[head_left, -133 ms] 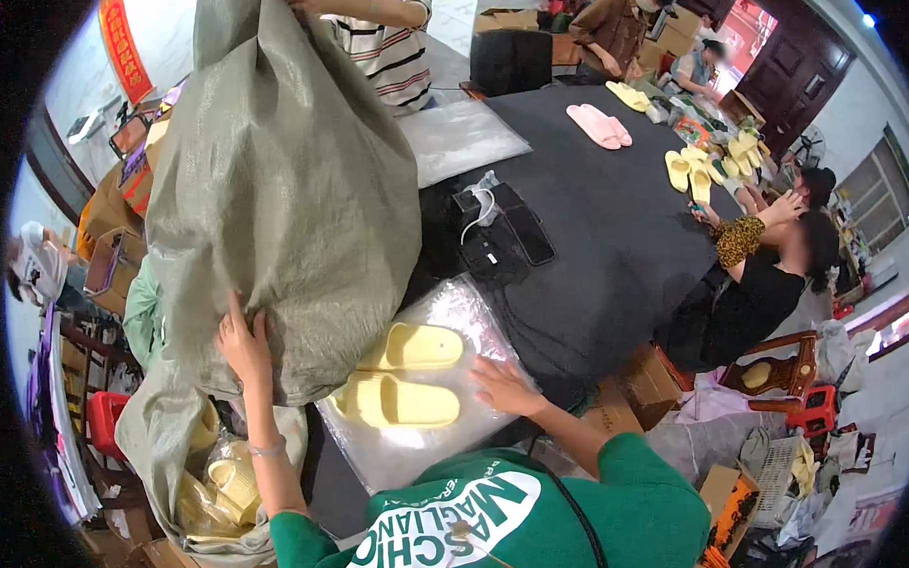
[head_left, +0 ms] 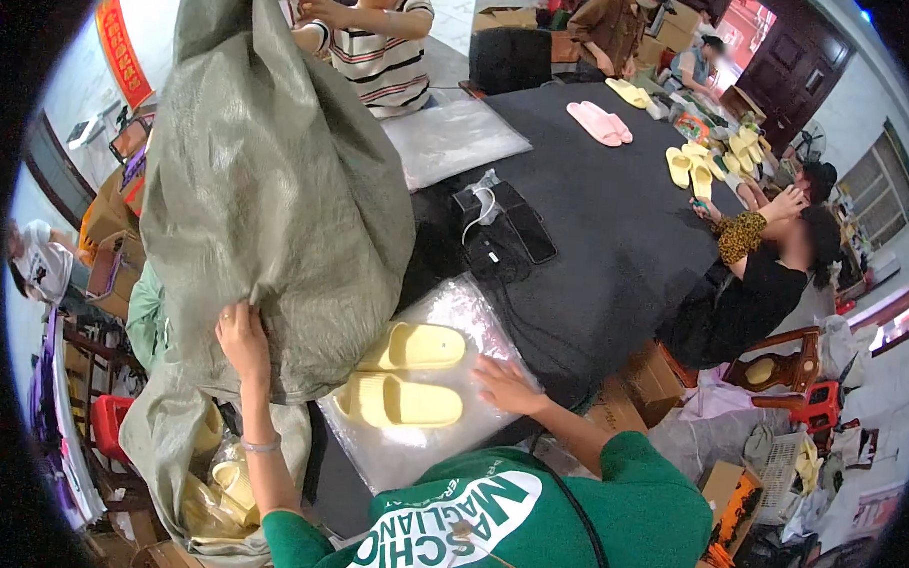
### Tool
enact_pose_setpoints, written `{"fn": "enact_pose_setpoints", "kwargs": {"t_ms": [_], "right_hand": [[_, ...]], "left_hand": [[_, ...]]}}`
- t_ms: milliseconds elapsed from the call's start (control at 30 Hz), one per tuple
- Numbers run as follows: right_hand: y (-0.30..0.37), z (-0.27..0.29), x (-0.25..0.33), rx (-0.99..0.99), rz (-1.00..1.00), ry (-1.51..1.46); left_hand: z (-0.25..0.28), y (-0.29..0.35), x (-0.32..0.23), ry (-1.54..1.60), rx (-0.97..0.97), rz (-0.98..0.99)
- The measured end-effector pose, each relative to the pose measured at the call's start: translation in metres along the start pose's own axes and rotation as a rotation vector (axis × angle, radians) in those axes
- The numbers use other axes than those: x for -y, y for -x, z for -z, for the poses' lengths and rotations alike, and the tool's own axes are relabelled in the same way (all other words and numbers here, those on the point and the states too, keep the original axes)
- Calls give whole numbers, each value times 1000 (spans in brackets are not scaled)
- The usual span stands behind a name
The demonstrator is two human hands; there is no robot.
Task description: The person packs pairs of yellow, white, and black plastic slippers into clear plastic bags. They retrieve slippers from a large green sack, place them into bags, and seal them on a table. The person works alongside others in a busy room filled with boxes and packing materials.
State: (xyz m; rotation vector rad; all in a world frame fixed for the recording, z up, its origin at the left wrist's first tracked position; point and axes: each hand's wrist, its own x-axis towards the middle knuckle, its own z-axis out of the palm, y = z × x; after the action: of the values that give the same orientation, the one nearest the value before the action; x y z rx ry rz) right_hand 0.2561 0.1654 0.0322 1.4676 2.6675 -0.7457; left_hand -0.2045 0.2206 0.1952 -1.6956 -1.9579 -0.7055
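A large grey-green woven sack stands tall at the left, partly over the table. My left hand is closed on a fold of its lower front, fingers curled into the cloth. My right hand lies flat with fingers spread on a stack of clear plastic bags. Between my hands, a pair of yellow slippers rests on that stack: one slipper farther away, the other nearer me. The big sack hides part of their left ends. Below my left wrist, another sack opening shows bagged yellow slippers.
On the dark table lie a phone with a white cable, pink slippers, more yellow slippers and another plastic-bag stack. A person in a striped shirt stands behind the sack. Others sit at the right.
My left hand's fingers have curled from extended against the sack to gripping its cloth. The striped-shirt person's arms have lowered slightly and the sack top has shifted left. My right hand stays put.
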Motion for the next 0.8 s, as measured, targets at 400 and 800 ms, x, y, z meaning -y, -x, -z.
{"fn": "enact_pose_setpoints", "kwargs": {"t_ms": [400,800], "right_hand": [[1,0,0,28,-1,20],[4,-1,-2,-15,-17,0]], "left_hand": [[172,-159,-19,95,-731,-143],[84,-155,12,146,-379,-60]]}}
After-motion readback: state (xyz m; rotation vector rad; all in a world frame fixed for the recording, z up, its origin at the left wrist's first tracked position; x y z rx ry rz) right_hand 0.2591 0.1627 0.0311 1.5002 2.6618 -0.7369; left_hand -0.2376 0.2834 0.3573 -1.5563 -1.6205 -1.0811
